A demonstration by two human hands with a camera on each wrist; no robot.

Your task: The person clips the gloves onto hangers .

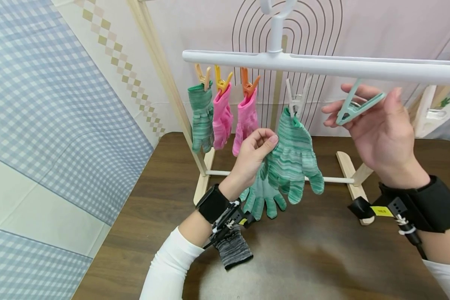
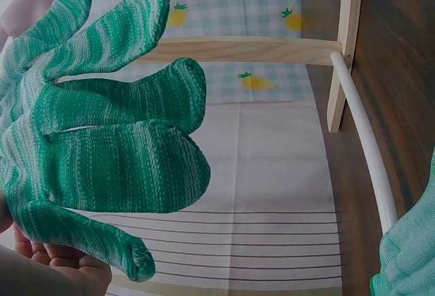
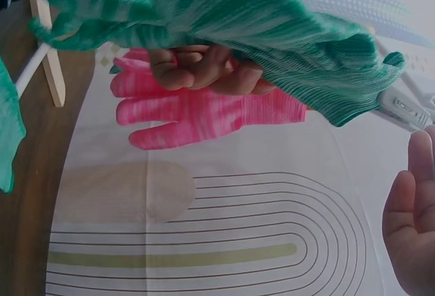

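In the head view, my left hand (image 1: 252, 156) pinches the side of a green striped knit glove (image 1: 294, 156). A white clothespin (image 1: 294, 104) grips this glove's cuff under the white hanger bar (image 1: 322, 63), and its fingers hang down. Curled fingertips (image 3: 197, 71) show beneath the glove in the right wrist view. My right hand (image 1: 382, 129) is raised to the right, palm up with fingers loosely spread, around a mint clothespin (image 1: 354, 109) hanging from the bar. Nothing is clipped in that mint clothespin.
Further left along the bar hang another green glove (image 1: 201, 118) and pink gloves (image 1: 222, 118), each on its own clothespin. On the wooden table (image 1: 303, 258) lie a light green glove (image 1: 264, 198) and a grey-black knit piece (image 1: 234, 248). A wooden stand (image 1: 346, 166) surrounds the hanger.
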